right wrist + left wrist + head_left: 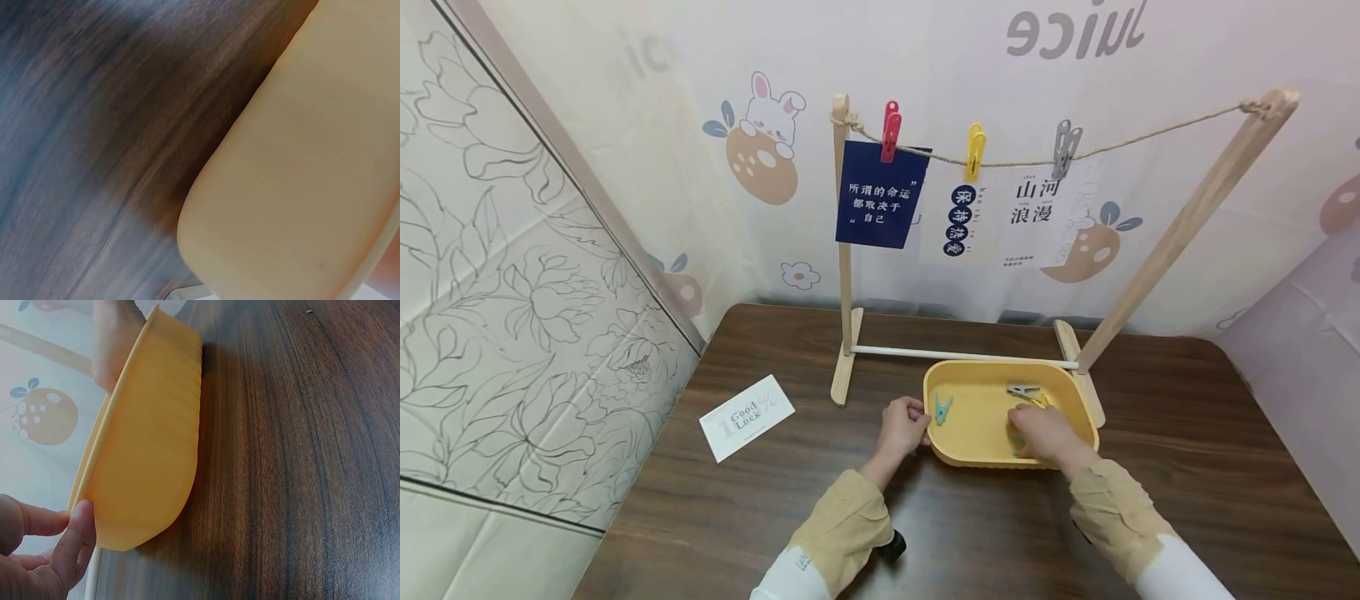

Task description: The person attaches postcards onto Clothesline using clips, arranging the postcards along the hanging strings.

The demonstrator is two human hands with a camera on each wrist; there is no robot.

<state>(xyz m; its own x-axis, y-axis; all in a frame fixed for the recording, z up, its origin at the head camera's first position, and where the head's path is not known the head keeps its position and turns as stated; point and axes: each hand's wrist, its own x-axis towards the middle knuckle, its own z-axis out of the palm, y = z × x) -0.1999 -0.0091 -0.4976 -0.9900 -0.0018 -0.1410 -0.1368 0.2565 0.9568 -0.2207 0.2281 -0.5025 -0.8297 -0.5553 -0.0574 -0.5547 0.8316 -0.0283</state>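
A yellow plastic basket (985,461) stands on the table in front of a wooden rack. My left hand (901,429) pinches the basket's rim at its left end, thumb outside, as the left wrist view shows. Inside the basket, my right hand (1047,433) reaches down at the right side, fingers bent toward the bottom. A green clothespin (1016,439) shows partly beneath those fingers; I cannot tell whether they grip it. Just beyond them lie a grey clothespin (1022,390) and a yellow clothespin (1041,401). Another light green clothespin (942,409) lies near the left wall.
Behind the basket, the wooden rack (844,283) carries a rope (1157,133). A red clothespin (891,133), a yellow one and a grey one hold a navy card (880,196) and two pale cards on it. A white "Good Luck" card (747,418) lies at left.
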